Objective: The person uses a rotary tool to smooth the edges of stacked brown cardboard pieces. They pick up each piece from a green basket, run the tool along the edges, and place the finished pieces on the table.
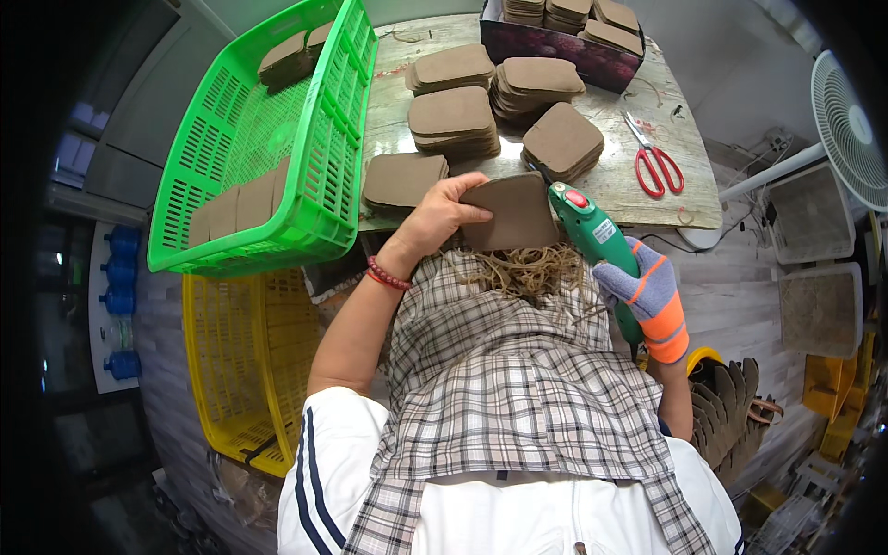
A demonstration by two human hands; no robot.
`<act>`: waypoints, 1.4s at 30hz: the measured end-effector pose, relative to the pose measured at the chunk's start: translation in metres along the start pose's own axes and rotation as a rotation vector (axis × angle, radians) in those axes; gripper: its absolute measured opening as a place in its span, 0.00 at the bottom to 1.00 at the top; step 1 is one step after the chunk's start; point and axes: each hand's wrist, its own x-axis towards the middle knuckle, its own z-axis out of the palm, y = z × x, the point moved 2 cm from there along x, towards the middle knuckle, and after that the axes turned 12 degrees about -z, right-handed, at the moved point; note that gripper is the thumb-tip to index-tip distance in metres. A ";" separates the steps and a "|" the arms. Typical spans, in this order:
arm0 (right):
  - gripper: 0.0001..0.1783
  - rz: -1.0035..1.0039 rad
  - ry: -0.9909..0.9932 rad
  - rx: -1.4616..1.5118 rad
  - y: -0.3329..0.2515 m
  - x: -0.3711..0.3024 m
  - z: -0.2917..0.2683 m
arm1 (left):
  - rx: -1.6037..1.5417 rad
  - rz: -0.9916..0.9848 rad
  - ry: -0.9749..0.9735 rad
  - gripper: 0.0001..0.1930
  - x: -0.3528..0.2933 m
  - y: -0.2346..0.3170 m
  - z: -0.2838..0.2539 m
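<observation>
In mid-frame, my left hand (437,215) pinches the pad (511,215); my right hand (655,296) curls round the tool (592,227). The pad looks light, stiffish: best held by its edge.

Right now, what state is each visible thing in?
Flat brown rounded piece: held in bare left hand.
Green handheld power tool: gripped by gloved right hand; running unclear.
Red-handled metal scissors: lying on pale table.
Green slotted plastic crate: open, partly filled.
Dark patterned box: open, holding brown stacks.
White round fan: spinning unclear.
</observation>
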 end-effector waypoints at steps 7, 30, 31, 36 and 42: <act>0.18 0.018 -0.057 0.075 0.009 0.001 0.002 | 0.200 0.203 0.329 0.14 -0.006 0.024 -0.031; 0.21 0.054 -0.157 0.029 0.014 0.001 0.013 | 0.248 0.059 0.128 0.11 -0.007 0.032 -0.013; 0.21 0.055 -0.163 0.027 0.014 0.001 0.012 | 0.265 0.038 0.120 0.11 -0.007 0.033 -0.011; 0.21 0.057 -0.180 0.035 0.014 0.001 0.014 | 0.462 -0.001 0.017 0.13 -0.005 0.035 0.002; 0.20 0.038 -0.183 0.041 0.013 0.003 0.022 | 0.569 -0.022 -0.082 0.27 -0.003 0.029 0.018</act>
